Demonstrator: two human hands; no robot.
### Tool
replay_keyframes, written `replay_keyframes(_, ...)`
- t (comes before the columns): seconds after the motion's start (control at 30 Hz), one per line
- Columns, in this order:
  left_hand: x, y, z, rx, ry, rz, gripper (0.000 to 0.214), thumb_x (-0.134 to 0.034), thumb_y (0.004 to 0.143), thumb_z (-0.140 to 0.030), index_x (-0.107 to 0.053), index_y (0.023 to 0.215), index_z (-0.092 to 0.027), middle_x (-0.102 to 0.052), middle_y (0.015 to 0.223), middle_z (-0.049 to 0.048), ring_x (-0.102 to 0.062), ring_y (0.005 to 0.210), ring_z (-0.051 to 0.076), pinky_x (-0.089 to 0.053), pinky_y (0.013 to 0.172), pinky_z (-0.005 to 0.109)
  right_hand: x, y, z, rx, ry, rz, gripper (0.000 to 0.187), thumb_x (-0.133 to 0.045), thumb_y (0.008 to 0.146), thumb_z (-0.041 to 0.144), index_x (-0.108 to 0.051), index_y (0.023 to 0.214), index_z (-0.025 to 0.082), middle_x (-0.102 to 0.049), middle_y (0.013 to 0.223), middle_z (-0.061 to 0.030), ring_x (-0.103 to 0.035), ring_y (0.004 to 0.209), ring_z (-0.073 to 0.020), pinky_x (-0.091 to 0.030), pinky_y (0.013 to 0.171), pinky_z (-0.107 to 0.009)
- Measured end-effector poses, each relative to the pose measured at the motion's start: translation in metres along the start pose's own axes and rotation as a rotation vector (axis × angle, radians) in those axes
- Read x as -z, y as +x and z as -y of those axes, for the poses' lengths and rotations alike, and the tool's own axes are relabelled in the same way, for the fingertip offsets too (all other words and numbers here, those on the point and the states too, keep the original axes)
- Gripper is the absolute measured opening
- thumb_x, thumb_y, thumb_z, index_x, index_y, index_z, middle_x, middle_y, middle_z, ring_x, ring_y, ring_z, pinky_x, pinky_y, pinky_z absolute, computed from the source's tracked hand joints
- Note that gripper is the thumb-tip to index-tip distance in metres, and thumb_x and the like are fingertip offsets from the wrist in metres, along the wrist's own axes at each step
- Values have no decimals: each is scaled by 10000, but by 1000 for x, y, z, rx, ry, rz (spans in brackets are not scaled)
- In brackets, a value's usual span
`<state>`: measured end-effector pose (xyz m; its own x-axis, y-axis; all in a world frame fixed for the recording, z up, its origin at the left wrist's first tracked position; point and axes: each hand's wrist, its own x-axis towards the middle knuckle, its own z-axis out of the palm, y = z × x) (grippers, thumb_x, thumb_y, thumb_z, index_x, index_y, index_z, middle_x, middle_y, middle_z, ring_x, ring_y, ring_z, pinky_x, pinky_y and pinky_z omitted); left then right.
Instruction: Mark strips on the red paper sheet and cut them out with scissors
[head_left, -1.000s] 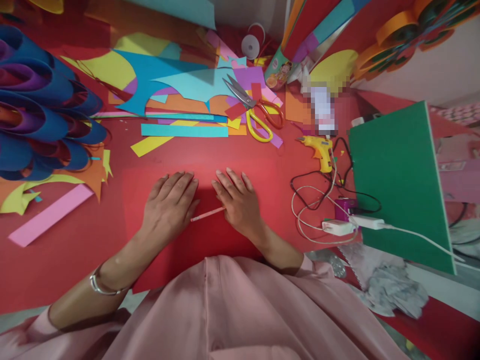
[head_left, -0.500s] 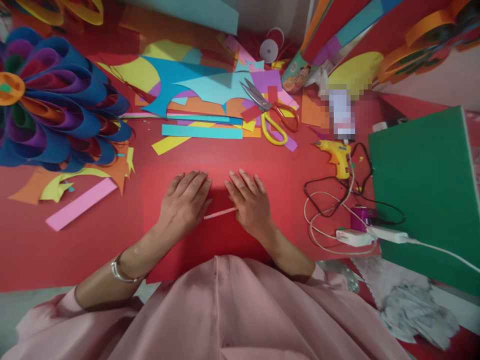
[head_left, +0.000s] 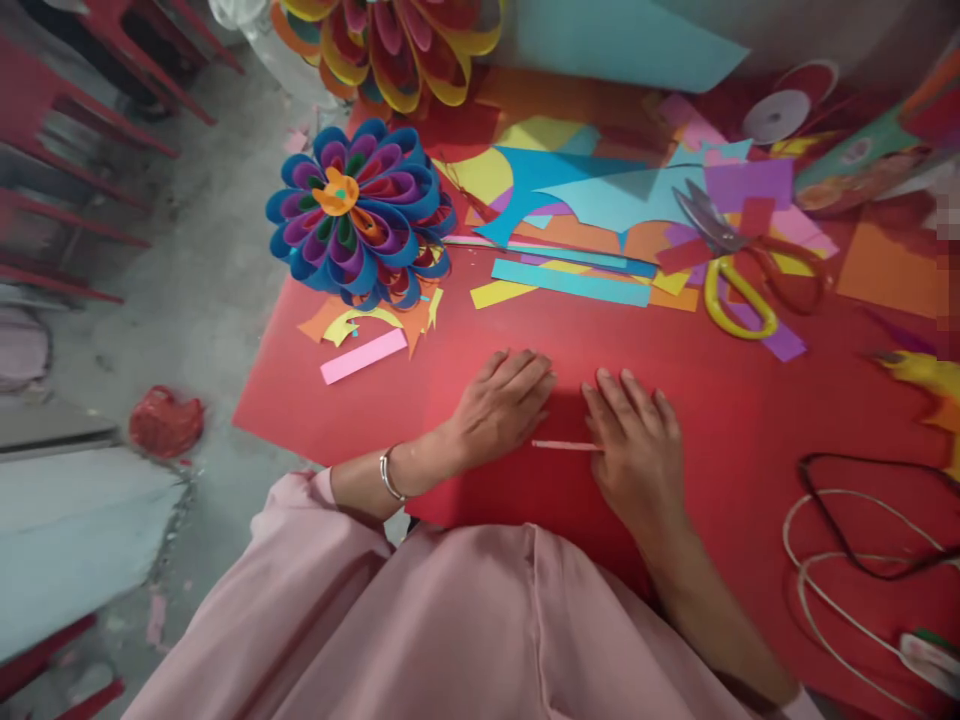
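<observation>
Both hands lie on a bright red sheet [head_left: 517, 490] on the red tabletop. My left hand [head_left: 504, 405] rests flat, palm down and holding nothing, with a silver bangle [head_left: 390, 475] at its wrist. To its right, my right hand [head_left: 637, 440] is also palm down, its fingers stretched forward and slightly apart. A thin pale-pink stick or strip [head_left: 564, 446] lies across the gap between the hands. Its right end meets the right hand near the thumb and is hidden there; I cannot tell its exact kind.
Beyond the hands lie scissors [head_left: 724, 250], cut paper strips [head_left: 570, 283] and blue paper scraps [head_left: 600, 190]. A looped paper flower [head_left: 382, 215] and a pink strip [head_left: 364, 357] are at left. Cables [head_left: 832, 540] and part of a yellow glue gun [head_left: 926, 378] are at right.
The view has swung left, bringing the floor and red chairs into sight and pushing the green board out. Both hands stay flat on the red sheet, the pink stick between them.
</observation>
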<state>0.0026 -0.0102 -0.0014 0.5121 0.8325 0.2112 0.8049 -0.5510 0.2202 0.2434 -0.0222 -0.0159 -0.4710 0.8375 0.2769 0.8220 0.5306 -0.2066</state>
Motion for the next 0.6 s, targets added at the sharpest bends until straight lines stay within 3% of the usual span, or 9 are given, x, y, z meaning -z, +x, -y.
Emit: replay_keyframes(0.6,3,1,0,13,-59,55,412,-545,1081,-309,-629,1445,-133,-648,1524,193,-570,1469,335,-421,1251,548,0,0,-2,21,-36,21,547,-550,1053,190,-543,1600,191,-636,1577,-147,-568,1491,-372,-417,1234,-584)
